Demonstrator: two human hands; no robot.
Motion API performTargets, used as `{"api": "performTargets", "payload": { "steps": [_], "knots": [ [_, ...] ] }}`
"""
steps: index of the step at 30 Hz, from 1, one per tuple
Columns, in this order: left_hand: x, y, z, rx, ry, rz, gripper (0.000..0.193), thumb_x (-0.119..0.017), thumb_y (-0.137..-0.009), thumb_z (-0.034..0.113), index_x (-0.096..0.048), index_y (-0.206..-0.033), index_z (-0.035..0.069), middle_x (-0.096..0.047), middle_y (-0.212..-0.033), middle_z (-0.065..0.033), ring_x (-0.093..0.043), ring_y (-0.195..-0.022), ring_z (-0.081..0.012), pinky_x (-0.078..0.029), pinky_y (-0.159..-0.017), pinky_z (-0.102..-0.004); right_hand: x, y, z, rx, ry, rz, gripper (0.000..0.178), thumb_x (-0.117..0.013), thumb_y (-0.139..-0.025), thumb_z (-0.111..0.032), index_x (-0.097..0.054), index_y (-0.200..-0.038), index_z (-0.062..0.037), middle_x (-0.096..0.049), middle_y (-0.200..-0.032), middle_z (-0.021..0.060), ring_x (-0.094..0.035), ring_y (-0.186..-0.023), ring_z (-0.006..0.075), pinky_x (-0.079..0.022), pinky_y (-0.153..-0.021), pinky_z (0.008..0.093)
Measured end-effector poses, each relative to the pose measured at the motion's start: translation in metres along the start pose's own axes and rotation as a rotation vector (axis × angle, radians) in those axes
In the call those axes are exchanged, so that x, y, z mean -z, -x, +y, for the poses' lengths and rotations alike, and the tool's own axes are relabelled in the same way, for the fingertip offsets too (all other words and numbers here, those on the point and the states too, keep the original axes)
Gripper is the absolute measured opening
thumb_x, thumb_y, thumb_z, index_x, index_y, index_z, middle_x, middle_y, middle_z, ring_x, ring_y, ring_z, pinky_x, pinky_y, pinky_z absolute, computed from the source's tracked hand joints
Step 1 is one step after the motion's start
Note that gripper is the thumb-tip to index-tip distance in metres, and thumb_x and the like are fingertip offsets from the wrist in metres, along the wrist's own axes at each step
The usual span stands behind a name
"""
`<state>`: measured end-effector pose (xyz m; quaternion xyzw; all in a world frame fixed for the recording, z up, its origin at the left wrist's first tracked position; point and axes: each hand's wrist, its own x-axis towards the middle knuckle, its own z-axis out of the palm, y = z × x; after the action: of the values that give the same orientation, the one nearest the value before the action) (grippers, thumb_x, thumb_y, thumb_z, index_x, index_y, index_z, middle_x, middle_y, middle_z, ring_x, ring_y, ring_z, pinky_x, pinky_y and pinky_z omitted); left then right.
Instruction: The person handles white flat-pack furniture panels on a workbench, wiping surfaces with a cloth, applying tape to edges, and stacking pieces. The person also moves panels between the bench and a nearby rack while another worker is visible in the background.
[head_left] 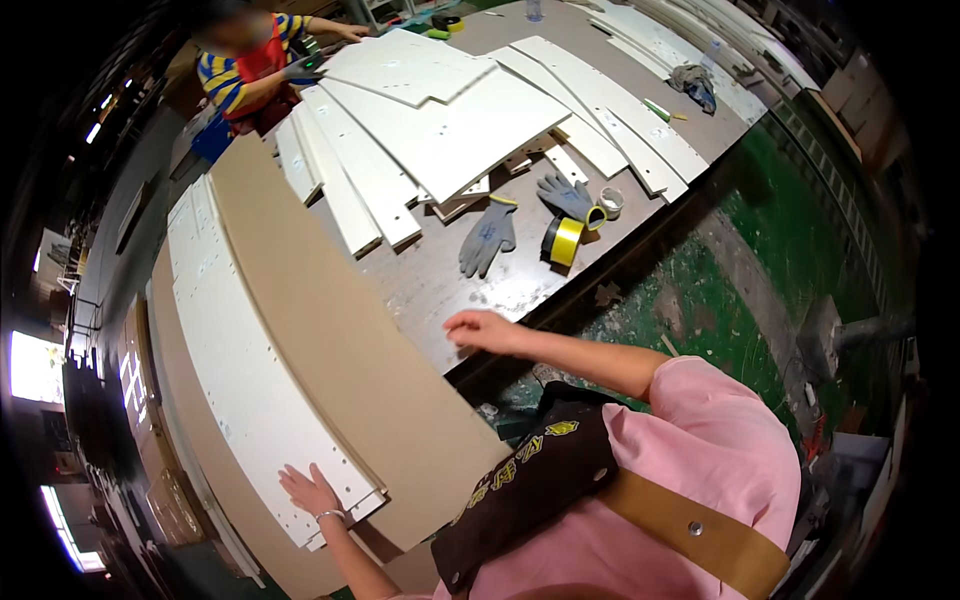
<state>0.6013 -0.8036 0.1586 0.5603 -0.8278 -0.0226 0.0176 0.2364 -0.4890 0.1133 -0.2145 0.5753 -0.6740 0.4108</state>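
My left hand (310, 492) lies with fingers spread on the near end of a long white drilled panel (255, 380). That panel rests on a wide brown cardboard sheet (330, 310), together with other white boards beneath or beside it. Over the front edge of the worktable (430, 300) hovers my right hand (480, 330), its fingers loosely bent and apart, holding nothing. Beyond it lie a grey work glove (487, 238), a second grey glove (566, 195) and a roll of yellow tape (565, 243).
White panels (450, 130) are piled across the table. A small white tub (611, 203) stands by the tape. At the far left a co-worker (250, 65) handles the panels. A crumpled cloth (692, 85) and a green-handled tool (657, 110) lie at the right.
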Motion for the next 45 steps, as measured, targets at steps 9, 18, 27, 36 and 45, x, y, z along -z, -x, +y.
{"api": "performTargets", "payload": {
  "steps": [9,18,27,36,45],
  "knots": [
    [-0.007,-0.009,0.002,-0.012,-0.144,-0.029,0.062,-0.036,-0.096,0.042,-0.021,-0.145,0.008,-0.016,-0.152,-0.0132,-0.013,-0.140,-0.0298,-0.016,-0.109,-0.0522,0.182,0.025,-0.085,-0.096,0.126,0.424,0.031,-0.061,-0.087,-0.025,-0.058,-0.113,-0.0092,-0.064,-0.095,-0.0026,-0.059,-0.086,0.0065,-0.043,-0.066,0.0210],
    [-0.008,-0.008,0.004,-0.008,-0.107,-0.025,0.064,-0.039,-0.095,0.043,-0.022,-0.145,0.006,-0.018,-0.151,-0.0148,-0.015,-0.140,-0.0307,-0.016,-0.109,-0.0525,0.220,0.052,-0.082,-0.061,0.127,0.537,0.027,-0.063,-0.085,-0.017,-0.059,-0.109,-0.0048,-0.063,-0.089,-0.0001,-0.059,-0.081,0.0069,-0.045,-0.063,0.0210],
    [-0.009,0.035,0.103,-0.167,0.643,0.254,0.061,-0.057,-0.088,0.025,-0.034,-0.138,-0.001,-0.025,-0.145,-0.0238,-0.024,-0.135,-0.0354,-0.019,-0.111,-0.0435,0.381,0.056,-0.078,0.164,0.834,0.931,0.035,-0.067,-0.077,-0.018,-0.060,-0.108,-0.0056,-0.061,-0.102,0.0118,-0.057,-0.098,0.0242,-0.045,-0.087,0.0329],
    [-0.014,0.141,0.370,-0.094,0.879,0.158,0.049,-0.059,-0.088,0.014,-0.043,-0.133,-0.001,-0.044,-0.136,-0.0150,-0.041,-0.125,-0.0260,-0.032,-0.103,-0.0347,0.492,0.101,-0.066,-0.119,1.167,1.053,0.059,-0.073,-0.070,-0.030,-0.051,-0.123,-0.0174,-0.042,-0.132,0.0160,-0.037,-0.123,0.0335,-0.033,-0.098,0.0481],
    [0.002,0.214,0.553,-0.477,0.866,-0.259,0.044,-0.055,-0.089,0.010,-0.046,-0.131,0.002,-0.036,-0.143,-0.0121,-0.037,-0.129,-0.0254,-0.030,-0.104,-0.0379,0.502,0.117,-0.051,-0.017,1.332,0.873,0.069,-0.069,-0.075,-0.025,-0.038,-0.136,-0.0140,-0.036,-0.136,0.0161,-0.033,-0.125,0.0333,-0.027,-0.100,0.0501]
  ]
}}
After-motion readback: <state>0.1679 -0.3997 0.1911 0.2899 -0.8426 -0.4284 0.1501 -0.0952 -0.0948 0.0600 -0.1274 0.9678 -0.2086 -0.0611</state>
